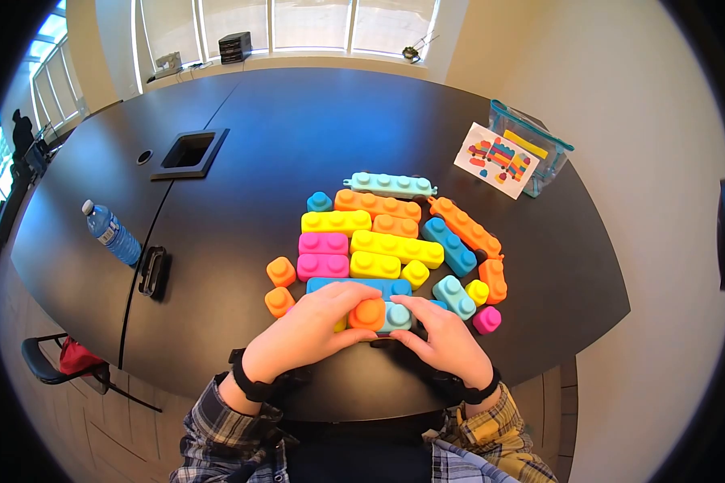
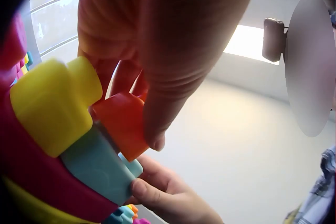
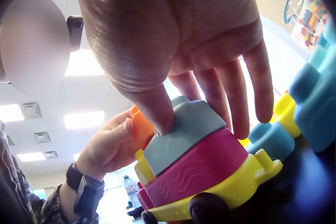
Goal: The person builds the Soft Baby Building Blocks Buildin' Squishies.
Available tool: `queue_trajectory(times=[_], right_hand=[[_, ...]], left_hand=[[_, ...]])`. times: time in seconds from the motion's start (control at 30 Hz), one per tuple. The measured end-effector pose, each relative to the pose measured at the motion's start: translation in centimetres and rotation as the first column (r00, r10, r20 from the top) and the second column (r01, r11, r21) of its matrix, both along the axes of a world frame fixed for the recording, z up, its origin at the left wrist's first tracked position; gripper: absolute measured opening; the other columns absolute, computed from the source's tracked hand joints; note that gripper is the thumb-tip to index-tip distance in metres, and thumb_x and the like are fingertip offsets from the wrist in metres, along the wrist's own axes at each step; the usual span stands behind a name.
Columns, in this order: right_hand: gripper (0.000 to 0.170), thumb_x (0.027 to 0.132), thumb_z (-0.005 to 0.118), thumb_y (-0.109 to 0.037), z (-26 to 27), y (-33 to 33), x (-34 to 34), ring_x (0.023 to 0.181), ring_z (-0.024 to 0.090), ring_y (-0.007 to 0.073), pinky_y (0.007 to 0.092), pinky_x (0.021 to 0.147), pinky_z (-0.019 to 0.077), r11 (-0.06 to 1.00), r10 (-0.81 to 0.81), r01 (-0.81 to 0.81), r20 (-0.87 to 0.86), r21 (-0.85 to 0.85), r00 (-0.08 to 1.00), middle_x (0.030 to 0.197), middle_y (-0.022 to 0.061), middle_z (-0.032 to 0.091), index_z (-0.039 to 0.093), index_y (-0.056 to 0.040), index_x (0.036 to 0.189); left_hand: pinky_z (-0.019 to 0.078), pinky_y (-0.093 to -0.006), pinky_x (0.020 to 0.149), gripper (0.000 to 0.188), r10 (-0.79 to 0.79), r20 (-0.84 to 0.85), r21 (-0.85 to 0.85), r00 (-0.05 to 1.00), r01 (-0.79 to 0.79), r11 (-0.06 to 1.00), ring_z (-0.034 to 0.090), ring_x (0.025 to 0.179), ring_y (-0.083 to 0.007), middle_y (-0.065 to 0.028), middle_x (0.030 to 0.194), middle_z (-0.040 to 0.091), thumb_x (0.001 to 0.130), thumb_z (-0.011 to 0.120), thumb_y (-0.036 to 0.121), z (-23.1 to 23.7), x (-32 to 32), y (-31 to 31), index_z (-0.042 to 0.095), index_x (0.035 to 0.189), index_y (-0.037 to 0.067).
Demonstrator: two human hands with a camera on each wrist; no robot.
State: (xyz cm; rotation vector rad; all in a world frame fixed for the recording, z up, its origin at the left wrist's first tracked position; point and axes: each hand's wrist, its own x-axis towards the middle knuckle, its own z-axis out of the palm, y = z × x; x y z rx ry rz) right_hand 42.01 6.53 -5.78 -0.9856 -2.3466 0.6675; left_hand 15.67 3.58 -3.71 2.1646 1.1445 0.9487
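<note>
Likely stacking: left fingers pinch the orange block, right fingers the teal block at its three o'clock. Seating looks unclear; pressing probably comes next.

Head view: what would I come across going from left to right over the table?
Water bottle, black-framed opening, left hand holding an orange block, right hand holding a light blue block, clear bag.
</note>
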Motion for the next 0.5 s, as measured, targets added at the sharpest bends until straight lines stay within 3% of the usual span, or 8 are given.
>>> queue_trajectory(times=[0.37,0.47,0.5], right_hand=[[0.052,0.095,0.080,-0.025,-0.06,0.04,-0.05,0.106,0.071,0.0401,0.0448,0.089,0.0574,1.000,0.001,-0.001,0.004,-0.003,1.000,0.124,0.0177,0.072,0.062,-0.0061,0.139],[0.056,0.094,0.083,-0.024,-0.05,-0.09,-0.01,0.112,0.070,0.0390,0.0429,0.094,0.0559,1.000,-0.011,0.011,0.013,-0.025,1.000,0.126,0.0191,0.072,0.062,-0.0051,0.142],[0.056,0.094,0.083,-0.024,-0.05,-0.06,0.02,0.113,0.070,0.0390,0.0429,0.095,0.0560,1.000,-0.012,0.012,0.024,-0.026,1.000,0.128,0.0191,0.072,0.062,-0.0053,0.142]], left_hand=[[0.0565,-0.0439,0.099,0.052,0.060,0.007,-0.024,0.998,-0.060,0.998,0.069,0.117,-0.0378,-0.0174,0.126,0.071,0.088,0.087,0.022,-1.00,0.47,-0.36,0.065,0.132,0.005],[0.0560,-0.0438,0.100,0.053,0.080,0.019,-0.020,0.997,-0.080,0.997,0.069,0.118,-0.0373,-0.0171,0.125,0.071,0.087,0.088,0.022,-0.66,0.34,-0.72,0.065,0.132,0.005],[0.0557,-0.0436,0.101,0.054,0.098,0.042,0.064,0.994,-0.101,0.993,0.068,0.118,-0.0368,-0.0168,0.125,0.071,0.086,0.088,0.021,-0.47,-0.16,-0.75,0.065,0.132,0.005]])
